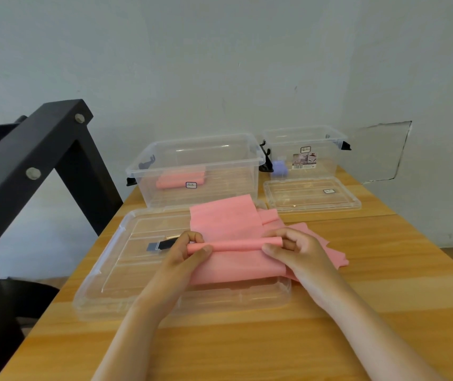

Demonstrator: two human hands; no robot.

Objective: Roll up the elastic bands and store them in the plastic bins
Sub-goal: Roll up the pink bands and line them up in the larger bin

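- A pink elastic band [230, 224], partly rolled, lies on a clear lid [115, 259] on the wooden table [384, 298].
- The left hand [189, 250] pinches the roll's left end; the right hand [288, 247] pinches its right end, fingers curled.
- Behind the lid, a clear bin [197, 171] holds rolled pink bands [181, 178].
- Right of it, a second bin [306, 151] holds a purple roll [279, 167].

One lid [104, 270] lies before the left bin [164, 160], another lid [343, 202] before the right bin [327, 160]; the left bin holds perhaps two rolls [175, 180].
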